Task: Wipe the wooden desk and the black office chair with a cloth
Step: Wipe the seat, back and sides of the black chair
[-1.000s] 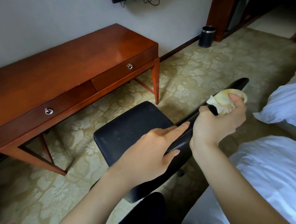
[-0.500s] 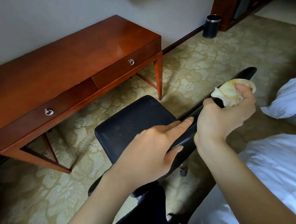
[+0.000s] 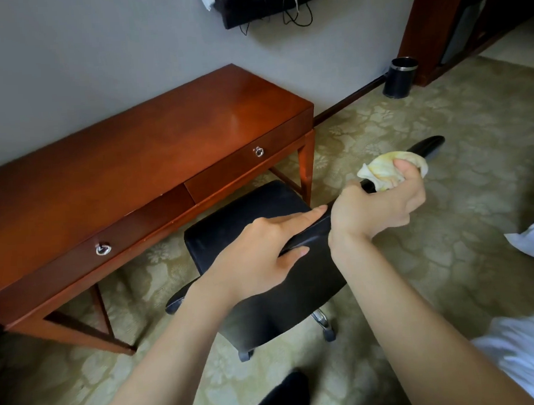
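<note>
Your view looks down on a patterned carpet point(image 3: 448, 254) that fills most of the floor, running up to a grey wall point(image 3: 98, 71). Against that wall stands the wooden desk point(image 3: 151, 152), its reddish tabletop bare and glossy, with two drawers along the front, each carrying a small metal ring pull point(image 3: 103, 249). Just in front of the desk sits the black office chair point(image 3: 244, 212), its seat facing the drawers and its backrest edge running diagonally under your hands toward the upper right. Below it you can see a chrome base arm and dark castors point(image 3: 328, 333) on the carpet. White bedding point(image 3: 527, 359) shows at the right edge of your view.

Your left hand point(image 3: 262, 258) lies on the backrest's top edge, index finger stretched along it and thumb pressed on the near side, so that grip is closed on the chair. Your right hand point(image 3: 380, 205) sits further along the same edge, fingers curled tight, its grip clamped on the cloth point(image 3: 384, 171), a bunched yellow-and-white wad pressed against the backrest near its far end.

Farther off, a small black bin point(image 3: 400, 77) with a metal rim stands on the carpet by the wall. A dark wall-mounted unit point(image 3: 267, 1) with dangling cables hangs above the desk.
</note>
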Available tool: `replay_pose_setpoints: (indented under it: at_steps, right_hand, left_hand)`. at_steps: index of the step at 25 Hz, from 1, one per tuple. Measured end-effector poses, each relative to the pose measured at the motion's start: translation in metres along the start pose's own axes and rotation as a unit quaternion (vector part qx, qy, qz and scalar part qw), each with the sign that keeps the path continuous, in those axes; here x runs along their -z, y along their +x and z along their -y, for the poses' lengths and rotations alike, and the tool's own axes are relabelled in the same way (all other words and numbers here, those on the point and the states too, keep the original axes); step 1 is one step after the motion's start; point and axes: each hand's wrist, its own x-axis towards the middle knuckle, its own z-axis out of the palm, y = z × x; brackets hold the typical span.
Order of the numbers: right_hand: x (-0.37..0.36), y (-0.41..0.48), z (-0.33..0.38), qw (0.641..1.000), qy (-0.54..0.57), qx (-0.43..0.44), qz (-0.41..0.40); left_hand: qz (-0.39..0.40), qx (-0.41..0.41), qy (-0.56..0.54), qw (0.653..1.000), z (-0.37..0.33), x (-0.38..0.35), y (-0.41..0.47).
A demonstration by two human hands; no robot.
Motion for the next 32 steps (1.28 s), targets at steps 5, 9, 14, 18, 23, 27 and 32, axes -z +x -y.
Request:
replay_pose_setpoints:
  at_steps: [5,9,14,18,23,27,32]
  right_hand:
    - [-0.049,0.012,-0.005,1.0,-0.023,-0.009,0.0]
    - [-0.077,0.023,-0.01,1.0,-0.01,-0.002,0.018]
    - [-0.088,0.04,-0.018,0.999,0.019,0.012,0.029]
    - [-0.089,0.071,-0.018,0.996,0.025,-0.01,0.09]
    - [-0.073,0.131,-0.027,0.963,0.065,-0.026,0.26]
    - [-0.058,0.177,-0.028,0.917,0.089,-0.054,0.385]
    - [-0.055,0.261,-0.038,0.835,0.112,-0.061,0.536]
  left_hand:
    - [-0.001,-0.005,-0.015,1.0,0.035,0.017,0.041]
    - [0.001,-0.001,-0.028,1.0,0.054,0.03,0.066]
    - [-0.017,0.009,-0.039,0.999,0.052,0.027,0.086]
    - [-0.049,0.045,-0.062,0.996,0.03,0.017,0.108]
    - [-0.084,0.165,-0.033,0.982,-0.007,0.003,0.145]
    - [-0.093,0.311,-0.036,0.945,-0.043,0.003,0.167]
    - [-0.048,0.484,0.114,0.867,-0.092,-0.006,0.236]
